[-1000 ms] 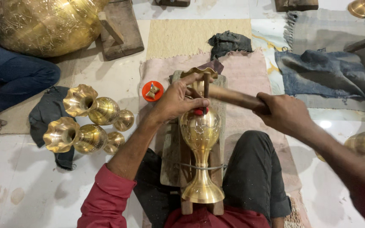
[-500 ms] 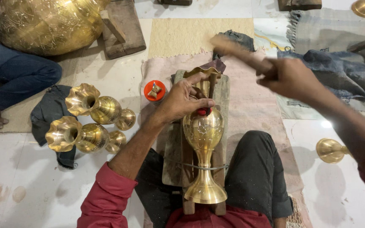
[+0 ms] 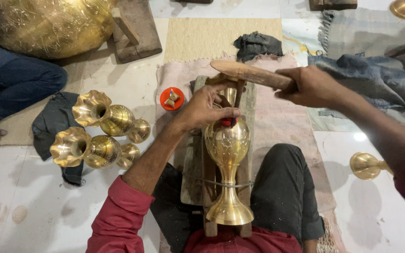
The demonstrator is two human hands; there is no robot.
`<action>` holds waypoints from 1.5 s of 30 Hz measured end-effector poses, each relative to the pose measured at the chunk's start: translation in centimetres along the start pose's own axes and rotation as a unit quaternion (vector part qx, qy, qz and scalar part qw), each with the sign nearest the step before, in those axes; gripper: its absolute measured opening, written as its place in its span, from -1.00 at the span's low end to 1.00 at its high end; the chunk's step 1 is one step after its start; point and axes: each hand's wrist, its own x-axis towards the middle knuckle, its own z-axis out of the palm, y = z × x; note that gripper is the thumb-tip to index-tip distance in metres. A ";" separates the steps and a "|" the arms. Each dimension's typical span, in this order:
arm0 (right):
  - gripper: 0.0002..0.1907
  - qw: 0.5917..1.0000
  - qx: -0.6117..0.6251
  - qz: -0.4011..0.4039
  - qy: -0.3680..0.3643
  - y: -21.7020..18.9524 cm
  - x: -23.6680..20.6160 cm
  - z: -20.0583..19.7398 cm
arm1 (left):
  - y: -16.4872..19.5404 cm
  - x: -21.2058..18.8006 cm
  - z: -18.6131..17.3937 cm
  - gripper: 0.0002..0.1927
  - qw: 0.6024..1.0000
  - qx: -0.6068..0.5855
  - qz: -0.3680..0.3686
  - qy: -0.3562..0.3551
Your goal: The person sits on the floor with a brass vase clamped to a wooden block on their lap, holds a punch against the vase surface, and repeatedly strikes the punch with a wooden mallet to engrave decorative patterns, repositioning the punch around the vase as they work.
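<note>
A brass vase [image 3: 227,154] lies lengthwise on a wooden block [image 3: 198,178] between my knees, tied down by a wire near its foot. My left hand [image 3: 205,107] rests on the vase's upper body and pinches a thin chisel with a red band [image 3: 230,119] upright against the metal. My right hand [image 3: 308,86] grips a wooden mallet [image 3: 251,74] and holds it level just above the chisel's top.
Two flared brass vases [image 3: 97,133] lie on the floor at the left beside a dark cloth. A small orange-lidded tin [image 3: 171,99] stands near the block. A large brass pot [image 3: 52,26] and another person's legs [image 3: 10,84] are at top left. A brass piece [image 3: 366,165] lies at right.
The mallet rose and swung away to the right, and now it is back down over the chisel. My left hand has kept the chisel on the vase.
</note>
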 end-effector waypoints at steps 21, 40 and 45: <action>-0.69 0.997 0.071 0.039 0.017 1.9 -2.8 0.9 | -1.6 1.6 -0.5 -0.16 0.988 -0.099 0.091 -0.079; -0.73 0.955 0.279 0.095 0.025 2.6 -5.0 1.5 | -1.1 1.6 -0.6 -0.34 0.981 -0.105 0.103 -0.126; -0.74 0.949 0.285 0.126 0.046 3.2 -5.3 1.7 | -0.8 1.7 -0.6 -0.30 0.974 -0.111 0.159 -0.114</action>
